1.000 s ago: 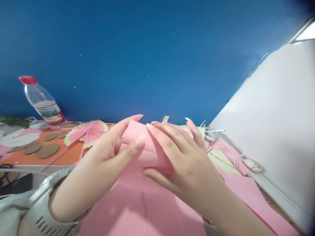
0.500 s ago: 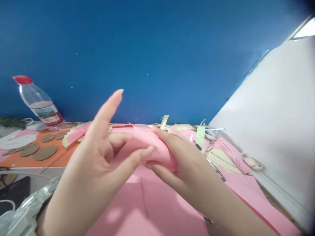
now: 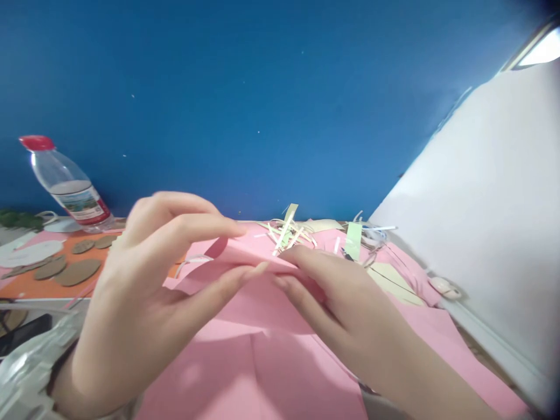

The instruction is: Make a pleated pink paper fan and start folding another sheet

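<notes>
A large pink paper sheet (image 3: pixel 245 361) lies on the table in front of me, its far edge folded back toward me. My left hand (image 3: pixel 144 291) pinches that folded edge, fingers above and thumb below. My right hand (image 3: pixel 336 297) holds the same fold from the right, its thumb and forefinger pressed onto the pink paper. The tips of both hands nearly meet at the middle of the fold.
A plastic bottle (image 3: pixel 65 186) with a red cap stands at the far left by the blue wall (image 3: pixel 245 105). Brown cardboard ovals (image 3: pixel 79 270) lie on an orange sheet (image 3: pixel 30 283). Paper strips and scraps (image 3: pixel 289 230) pile behind the fold. A white board (image 3: pixel 485 221) leans at the right.
My left forefinger has come down from pointing up and now pinches the fold. The fold lies flatter and lower, uncovering the scrap pile behind it. The pink fan at left is no longer visible.
</notes>
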Tool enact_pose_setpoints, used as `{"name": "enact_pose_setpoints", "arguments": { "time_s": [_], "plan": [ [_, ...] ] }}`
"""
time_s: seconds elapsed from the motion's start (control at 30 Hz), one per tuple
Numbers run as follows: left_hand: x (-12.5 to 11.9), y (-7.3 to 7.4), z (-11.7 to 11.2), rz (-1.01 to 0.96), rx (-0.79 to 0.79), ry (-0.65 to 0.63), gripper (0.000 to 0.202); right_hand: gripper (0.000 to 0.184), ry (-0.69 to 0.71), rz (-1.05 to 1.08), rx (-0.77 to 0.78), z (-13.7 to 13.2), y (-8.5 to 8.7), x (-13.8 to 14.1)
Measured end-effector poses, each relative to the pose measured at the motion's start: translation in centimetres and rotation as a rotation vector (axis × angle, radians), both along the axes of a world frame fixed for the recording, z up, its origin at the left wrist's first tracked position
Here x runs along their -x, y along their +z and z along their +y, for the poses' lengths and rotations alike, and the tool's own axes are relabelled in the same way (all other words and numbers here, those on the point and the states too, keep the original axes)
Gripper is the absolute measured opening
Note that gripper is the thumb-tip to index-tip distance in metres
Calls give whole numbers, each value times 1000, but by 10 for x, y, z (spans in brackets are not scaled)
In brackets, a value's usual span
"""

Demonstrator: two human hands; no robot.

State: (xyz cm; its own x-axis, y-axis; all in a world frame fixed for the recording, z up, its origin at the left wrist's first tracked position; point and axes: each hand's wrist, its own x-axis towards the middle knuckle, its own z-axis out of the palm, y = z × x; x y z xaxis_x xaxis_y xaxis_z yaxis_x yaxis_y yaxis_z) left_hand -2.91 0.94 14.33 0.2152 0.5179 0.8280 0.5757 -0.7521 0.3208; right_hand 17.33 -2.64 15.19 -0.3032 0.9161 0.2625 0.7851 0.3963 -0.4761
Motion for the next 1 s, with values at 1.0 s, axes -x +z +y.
{"name": "enact_pose_setpoints", "arguments": {
  "time_s": [1.0],
  "plan": [
    [10, 10, 5, 119, 412, 15, 19, 40, -42, 56, 83, 5, 0, -7]
  ]
}}
